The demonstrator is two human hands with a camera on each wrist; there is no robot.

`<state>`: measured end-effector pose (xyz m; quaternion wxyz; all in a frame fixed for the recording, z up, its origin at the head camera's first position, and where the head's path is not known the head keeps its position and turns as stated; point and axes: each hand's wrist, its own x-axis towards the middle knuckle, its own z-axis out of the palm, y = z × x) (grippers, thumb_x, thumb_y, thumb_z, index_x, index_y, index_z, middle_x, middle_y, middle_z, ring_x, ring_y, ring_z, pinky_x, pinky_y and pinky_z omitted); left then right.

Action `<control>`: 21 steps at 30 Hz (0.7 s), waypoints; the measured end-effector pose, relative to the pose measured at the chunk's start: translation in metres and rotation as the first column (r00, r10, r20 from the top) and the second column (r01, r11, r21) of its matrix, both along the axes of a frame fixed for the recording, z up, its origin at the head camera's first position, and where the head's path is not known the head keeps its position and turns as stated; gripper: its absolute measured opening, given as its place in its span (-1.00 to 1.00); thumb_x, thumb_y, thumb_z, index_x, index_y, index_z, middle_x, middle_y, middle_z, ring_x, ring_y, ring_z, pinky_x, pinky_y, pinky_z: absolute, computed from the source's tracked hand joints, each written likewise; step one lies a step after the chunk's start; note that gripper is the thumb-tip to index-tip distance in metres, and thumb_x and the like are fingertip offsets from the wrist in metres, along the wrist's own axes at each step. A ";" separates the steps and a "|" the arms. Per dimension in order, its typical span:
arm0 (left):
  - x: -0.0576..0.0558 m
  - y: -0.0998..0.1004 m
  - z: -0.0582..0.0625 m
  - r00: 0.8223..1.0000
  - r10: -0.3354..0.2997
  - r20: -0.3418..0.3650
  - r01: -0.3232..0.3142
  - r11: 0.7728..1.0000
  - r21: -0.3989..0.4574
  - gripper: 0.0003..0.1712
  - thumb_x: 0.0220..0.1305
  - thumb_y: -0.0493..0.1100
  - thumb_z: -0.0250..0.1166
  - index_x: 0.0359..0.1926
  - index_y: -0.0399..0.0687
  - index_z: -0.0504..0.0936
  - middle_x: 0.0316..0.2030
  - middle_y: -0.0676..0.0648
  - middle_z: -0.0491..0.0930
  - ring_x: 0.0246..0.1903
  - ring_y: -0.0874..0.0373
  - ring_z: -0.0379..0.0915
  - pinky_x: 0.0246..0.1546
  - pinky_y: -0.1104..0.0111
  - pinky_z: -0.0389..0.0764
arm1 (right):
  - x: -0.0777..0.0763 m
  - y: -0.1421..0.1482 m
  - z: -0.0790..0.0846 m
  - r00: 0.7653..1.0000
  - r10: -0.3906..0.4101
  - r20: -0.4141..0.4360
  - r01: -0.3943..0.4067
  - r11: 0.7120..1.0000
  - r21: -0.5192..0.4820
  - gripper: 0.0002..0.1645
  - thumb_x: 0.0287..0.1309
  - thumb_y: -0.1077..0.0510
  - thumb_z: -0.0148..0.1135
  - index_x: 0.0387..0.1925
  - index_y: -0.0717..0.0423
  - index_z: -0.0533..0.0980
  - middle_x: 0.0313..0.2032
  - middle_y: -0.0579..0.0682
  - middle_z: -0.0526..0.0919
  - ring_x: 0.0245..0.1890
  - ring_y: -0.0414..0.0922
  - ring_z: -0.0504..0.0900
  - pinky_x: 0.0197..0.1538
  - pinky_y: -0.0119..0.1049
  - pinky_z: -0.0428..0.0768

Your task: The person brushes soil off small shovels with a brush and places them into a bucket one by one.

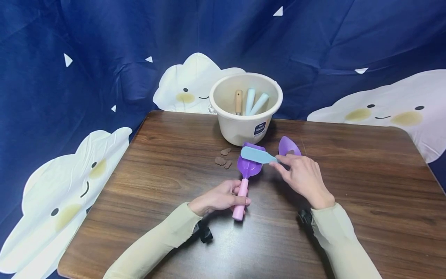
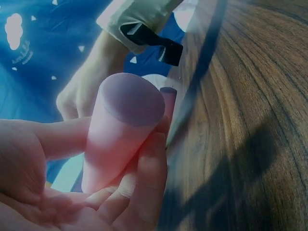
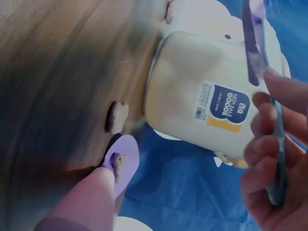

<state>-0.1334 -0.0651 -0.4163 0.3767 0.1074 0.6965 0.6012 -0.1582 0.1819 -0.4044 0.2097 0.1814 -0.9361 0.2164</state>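
Note:
My left hand (image 1: 223,195) grips the pink handle of a purple toy shovel (image 1: 245,166), whose scoop points toward the bucket. Thumb and fingers wrap the pink handle (image 2: 120,139) in the left wrist view. Over the scoop, a light blue paddle-shaped tool (image 1: 256,155) covers part of it, pinched by my right hand (image 1: 304,176); in the right wrist view the tool (image 3: 279,159) appears edge-on. Left of the scoop lie several brown flakes (image 1: 220,161). Beneath the right hand is a purple trowel (image 1: 287,146) with a brown piece (image 3: 118,166) on its blade and a pink handle (image 3: 86,202).
A cream bucket (image 1: 240,128) stands at the back of the wooden table (image 1: 167,155), holding a wooden handle (image 1: 238,100) and two light blue handles (image 1: 250,100). Behind the table hangs a blue curtain (image 1: 104,35) with white clouds.

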 end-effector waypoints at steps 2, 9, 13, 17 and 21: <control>0.000 0.000 0.000 1.000 -0.007 -0.001 0.007 1.000 -0.002 -0.64 0.22 -0.39 0.24 -0.02 -0.50 0.36 -0.40 -0.09 0.62 -0.47 0.11 0.64 -0.41 0.32 0.70 | -0.002 0.001 -0.002 0.999 -0.027 -0.040 0.026 0.999 -0.020 -0.67 0.05 -0.01 0.41 -0.15 0.04 0.71 -0.33 0.03 0.76 -0.46 0.09 0.69 -0.59 -0.06 0.48; 0.001 0.001 -0.001 0.999 -0.026 0.021 0.026 1.000 -0.004 -0.63 0.21 -0.39 0.25 -0.01 -0.48 0.36 -0.30 -0.27 0.64 -0.44 0.08 0.64 -0.40 0.34 0.69 | -0.004 0.002 -0.006 0.985 -0.124 -0.120 0.113 0.989 -0.090 -0.67 0.07 -0.01 0.39 -0.15 0.06 0.70 -0.26 0.07 0.76 -0.39 0.15 0.71 -0.55 0.05 0.50; 0.002 0.003 -0.001 0.999 -0.037 0.037 0.036 0.999 0.006 -0.62 0.22 -0.39 0.25 0.00 -0.48 0.36 -0.32 -0.21 0.64 -0.47 0.15 0.61 -0.43 0.36 0.68 | -0.005 0.003 -0.004 0.985 -0.142 -0.094 0.130 0.984 -0.122 -0.66 0.07 0.00 0.39 -0.16 0.10 0.70 -0.24 0.10 0.76 -0.35 0.17 0.71 -0.50 0.08 0.52; 0.001 0.005 -0.001 0.999 -0.028 0.036 0.028 1.000 0.009 -0.61 0.22 -0.39 0.24 0.01 -0.48 0.35 -0.32 -0.23 0.63 -0.48 0.14 0.61 -0.43 0.31 0.70 | -0.003 0.004 -0.001 0.988 -0.141 -0.058 0.131 0.980 -0.153 -0.65 0.07 0.02 0.40 -0.16 0.15 0.70 -0.23 0.13 0.76 -0.31 0.17 0.72 -0.42 0.08 0.55; 0.000 0.004 -0.002 0.999 -0.003 0.039 0.003 1.000 0.008 -0.59 0.21 -0.38 0.25 0.03 -0.49 0.35 -0.35 -0.17 0.61 -0.49 0.12 0.63 -0.43 0.29 0.71 | 0.001 0.005 0.000 0.995 -0.091 -0.035 0.083 0.980 -0.183 -0.68 0.04 0.05 0.42 -0.18 0.15 0.70 -0.25 0.14 0.76 -0.30 0.13 0.73 -0.35 0.05 0.59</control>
